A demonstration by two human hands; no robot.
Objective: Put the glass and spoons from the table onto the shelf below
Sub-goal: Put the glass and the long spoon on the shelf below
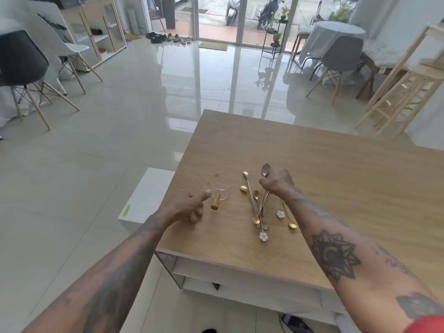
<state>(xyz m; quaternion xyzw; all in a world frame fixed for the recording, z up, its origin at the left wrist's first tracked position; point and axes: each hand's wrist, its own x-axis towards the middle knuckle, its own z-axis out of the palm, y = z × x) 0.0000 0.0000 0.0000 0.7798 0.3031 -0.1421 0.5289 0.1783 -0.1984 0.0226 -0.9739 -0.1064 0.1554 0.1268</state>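
Glass (219, 188) is the landmark here, clear and hard to read, standing on the wooden table (336, 176) near its left edge, with a short wooden handle (215, 201) jutting toward the person. Left hand (189, 207) sits just beside that handle, on the near-left side of the glass, thumb stretched toward it and the other fingers loosely curled, holding nothing. So the glass lies just ahead and a touch right of the left hand, and that is plainly the nearer hand for it.

Spoons (258, 203) lie in a loose bundle to the right of the glass, their long axes running roughly toward and away from the person, gold bowls and little flower ends mixed at both ends. Right hand (276, 182) is over the far end of that bundle, closed into a narrow pinch on the stems of a few spoons, one grey bowl poking out beyond the knuckles. One gold spoon (287, 216) lies apart, further right of the glass.

Shelf (252, 280) shows as a white opening under the tabletop, below and nearer than the glass. No readable writing anywhere; a white box (146, 198) on the floor left of the glass carries only a green sticker.
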